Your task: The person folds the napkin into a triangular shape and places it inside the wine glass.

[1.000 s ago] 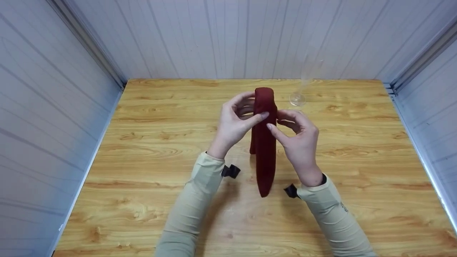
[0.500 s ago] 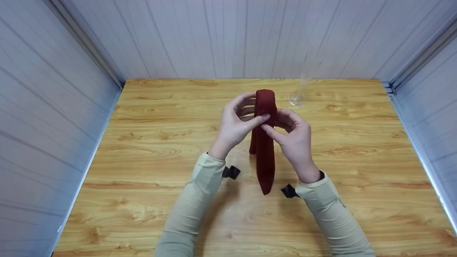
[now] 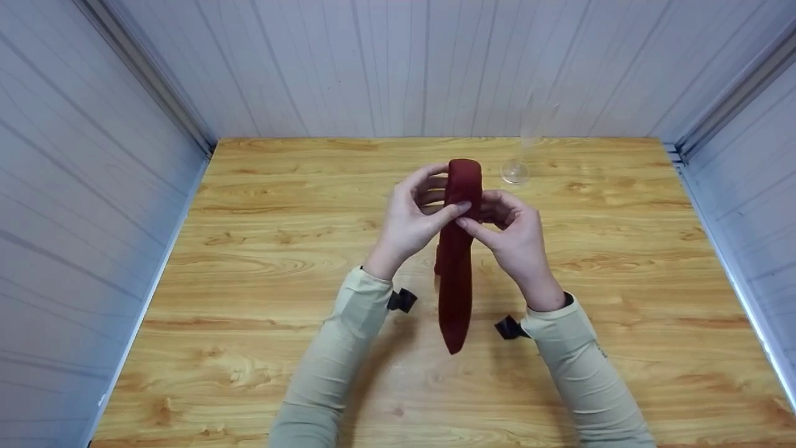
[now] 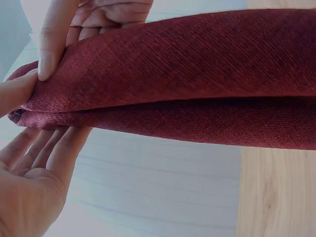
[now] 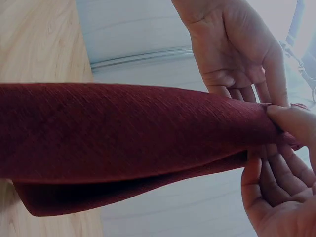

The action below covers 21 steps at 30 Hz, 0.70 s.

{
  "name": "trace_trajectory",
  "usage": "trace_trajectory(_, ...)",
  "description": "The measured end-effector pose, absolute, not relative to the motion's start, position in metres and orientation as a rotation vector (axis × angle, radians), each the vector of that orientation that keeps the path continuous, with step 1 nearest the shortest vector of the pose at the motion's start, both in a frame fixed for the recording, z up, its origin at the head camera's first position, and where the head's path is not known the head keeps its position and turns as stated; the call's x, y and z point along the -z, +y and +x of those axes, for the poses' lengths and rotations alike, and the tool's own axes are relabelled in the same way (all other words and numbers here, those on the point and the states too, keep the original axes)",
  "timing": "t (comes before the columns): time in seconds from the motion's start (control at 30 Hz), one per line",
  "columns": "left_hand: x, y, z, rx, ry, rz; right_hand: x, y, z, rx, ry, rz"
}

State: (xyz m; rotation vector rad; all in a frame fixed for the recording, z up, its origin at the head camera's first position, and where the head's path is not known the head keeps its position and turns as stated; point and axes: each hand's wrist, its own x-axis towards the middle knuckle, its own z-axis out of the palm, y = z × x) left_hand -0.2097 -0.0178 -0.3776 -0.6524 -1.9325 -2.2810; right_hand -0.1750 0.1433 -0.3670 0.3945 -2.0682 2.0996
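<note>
A dark red cloth napkin (image 3: 455,280), folded into a long band, hangs over the table in the head view. Its top bends over in a rounded fold, and the front end tapers to a point. Part of a shorter tail shows behind it. My left hand (image 3: 410,214) holds it from the left, thumb across the front and fingers behind. From the right, my right hand (image 3: 516,233) pinches it just below, the thumbtips close together. In the left wrist view the napkin (image 4: 187,59) shows two layers with a gap; the right wrist view shows an open fold along the napkin's (image 5: 123,128) lower edge.
A clear stemmed glass (image 3: 515,172) stands at the back of the wooden table (image 3: 280,261), right of centre. White panelled walls (image 3: 311,68) rise behind the table and along both sides. Black wrist mounts (image 3: 403,300) stick out from the sleeves.
My right hand has shifted slightly left, bringing its thumb close to the left thumb. The napkin's top fold has come down a little, and its pointed end has swung slightly left and lower.
</note>
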Motion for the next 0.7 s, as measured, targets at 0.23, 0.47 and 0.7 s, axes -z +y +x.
trace_trajectory(0.23,0.370,-0.018,-0.204,2.177,-1.988,-0.657,0.366,0.143,-0.176,-2.096,-1.990,0.414)
trace_trajectory(0.47,0.357,-0.020,-0.194,2.128,-2.025,-0.680,0.377,0.144,-0.184,-2.105,-1.904,0.453)
trace_trajectory(0.7,0.358,-0.026,-0.191,2.178,-2.044,-0.726,0.385,0.147,-0.188,-2.060,-1.881,0.488)
